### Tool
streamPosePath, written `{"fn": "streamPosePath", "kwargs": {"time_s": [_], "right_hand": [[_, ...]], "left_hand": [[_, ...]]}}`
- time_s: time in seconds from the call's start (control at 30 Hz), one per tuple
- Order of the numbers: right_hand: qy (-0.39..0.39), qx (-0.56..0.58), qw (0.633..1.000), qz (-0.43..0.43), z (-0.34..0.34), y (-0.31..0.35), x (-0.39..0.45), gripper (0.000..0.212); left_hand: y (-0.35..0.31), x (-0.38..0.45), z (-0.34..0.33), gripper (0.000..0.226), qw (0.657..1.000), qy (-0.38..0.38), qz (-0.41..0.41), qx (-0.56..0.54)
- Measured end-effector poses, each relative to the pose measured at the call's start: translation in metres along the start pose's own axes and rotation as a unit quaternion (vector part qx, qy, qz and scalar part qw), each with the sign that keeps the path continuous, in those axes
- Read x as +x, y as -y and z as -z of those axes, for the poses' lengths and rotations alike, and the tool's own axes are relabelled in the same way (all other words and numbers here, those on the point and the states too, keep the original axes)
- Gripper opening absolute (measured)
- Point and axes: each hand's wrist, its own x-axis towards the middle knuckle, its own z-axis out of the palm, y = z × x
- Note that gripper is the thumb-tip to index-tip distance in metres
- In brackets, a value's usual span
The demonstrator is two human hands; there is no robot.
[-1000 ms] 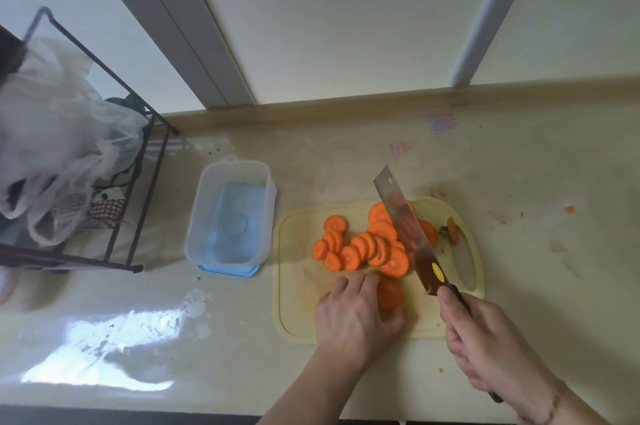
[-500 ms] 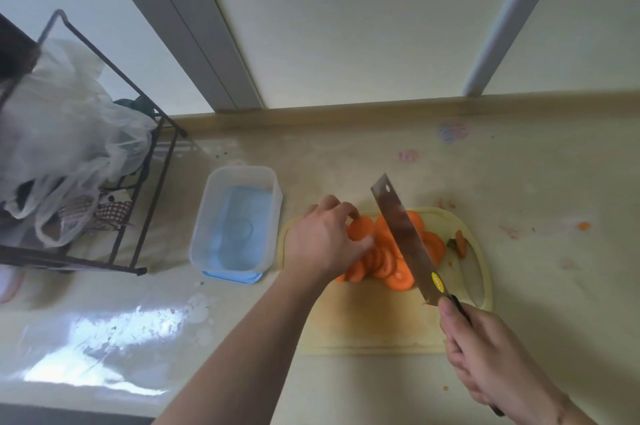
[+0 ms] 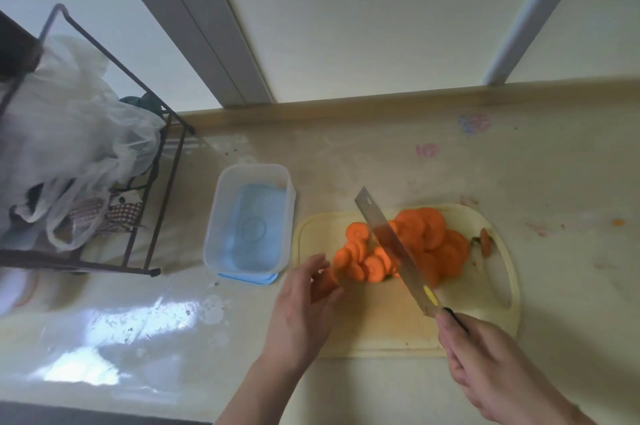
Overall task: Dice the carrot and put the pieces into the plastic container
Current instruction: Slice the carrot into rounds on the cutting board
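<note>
Carrot slices [image 3: 408, 248] heaped mid cutting board [image 3: 381, 324], rounds only, not yet diced. Knife [image 3: 394, 248] angled over heap, gripped at handle by right hand [image 3: 498, 369], likely poised for next cut. Left hand [image 3: 304, 307] loosely curled at heap's left edge; grasp unclear, blurred. Plastic container [image 3: 249, 220] just left of board, empty, handy for transfer. All on surface [image 3: 450, 161].

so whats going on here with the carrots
A person is cutting up a carrot on a pale cutting board. The right hand holds a knife angled over a pile of carrot slices, while the left hand sits at the pile's left edge. The plastic container beside the board holds almost nothing yet.
</note>
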Motion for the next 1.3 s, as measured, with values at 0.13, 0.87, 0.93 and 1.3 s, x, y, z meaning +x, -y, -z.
{"fn": "streamPosePath", "kwargs": {"time_s": [0.13,0.87,0.93,1.3], "right_hand": [[0.004,-0.071,0.997,0.036,-0.027,-0.009,0.004,0.068],[-0.023,-0.179,0.980,0.084,-0.041,-0.013,-0.004,0.099],[-0.034,-0.189,0.977,0.097,-0.041,-0.022,-0.003,0.093],[-0.010,-0.219,0.975,0.023,-0.042,-0.009,-0.010,0.112]], "left_hand": [[0.008,-0.009,-0.004,0.042,0.999,-0.024,-0.032,0.004],[0.019,-0.019,-0.010,0.031,0.985,-0.077,-0.154,0.027],[0.016,-0.018,-0.009,0.037,0.984,-0.078,-0.160,0.018],[0.017,-0.017,-0.009,0.023,0.985,-0.082,-0.150,0.016]]}}
